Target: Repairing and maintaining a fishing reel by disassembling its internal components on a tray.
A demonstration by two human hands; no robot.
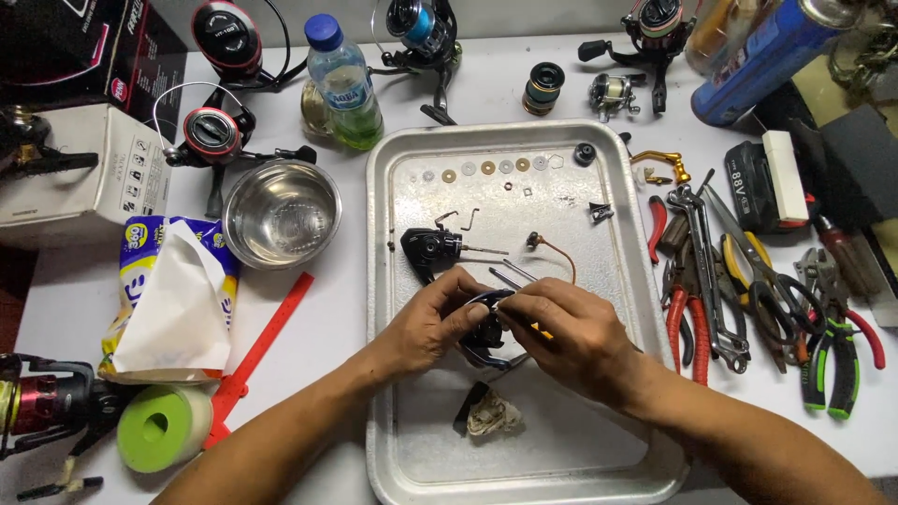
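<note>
Both hands — left hand [426,327], right hand [571,332] | grip dark reel part [486,332] | over metal tray [393,281]

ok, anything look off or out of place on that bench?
Nothing spilled or broken that I can see. The dark reel body lies stripped in the metal tray, washers lined up along the top. Both hands hold a dark reel part.

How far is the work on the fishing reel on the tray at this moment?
Done: washers and small parts lie in a row at the far end of the metal tray, and a black reel body lies apart. In hand: the left hand and right hand both grip a dark reel part. Left: every loose part remains unassembled.
</note>
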